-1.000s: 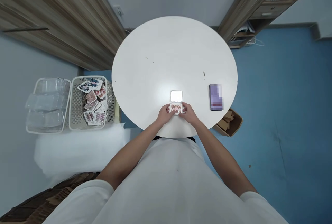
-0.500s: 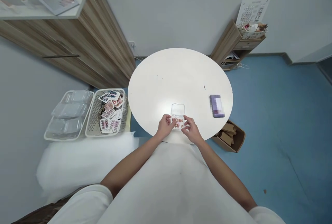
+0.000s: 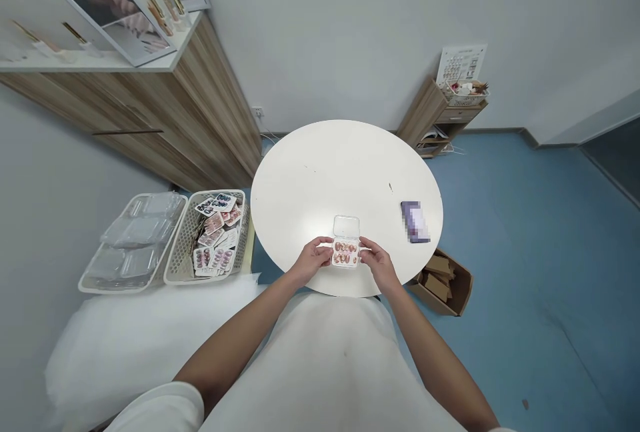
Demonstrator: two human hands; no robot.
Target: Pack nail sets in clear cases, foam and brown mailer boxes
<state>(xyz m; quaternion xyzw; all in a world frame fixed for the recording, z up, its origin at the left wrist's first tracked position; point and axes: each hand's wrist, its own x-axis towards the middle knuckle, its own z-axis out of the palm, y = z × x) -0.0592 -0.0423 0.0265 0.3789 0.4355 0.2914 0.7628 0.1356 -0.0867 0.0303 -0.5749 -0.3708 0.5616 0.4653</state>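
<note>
A small clear plastic case [image 3: 347,227] is at the near side of the white round table [image 3: 305,185], its lid raised on the far side. Inside it lies a card of pinkish-brown press-on nails [image 3: 345,253], set in two rows. My left hand [image 3: 314,260] grips the case's left edge between thumb and fingers. On the opposite edge, my right hand [image 3: 377,262] holds it the same way. Whether the case rests on the tabletop or is slightly raised, I cannot tell.
Left of the table stand a white basket [image 3: 171,265] of nail cards and another basket [image 3: 90,283] of clear cases. A purple, blurred-out item [image 3: 415,222] lies on the table's right. Below that side is a cardboard box [image 3: 463,295]. Wooden cabinets [image 3: 215,99] stand behind.
My left thumb has come off the nail card, and both hands now hold the case by its sides. The view has tilted up a little.
</note>
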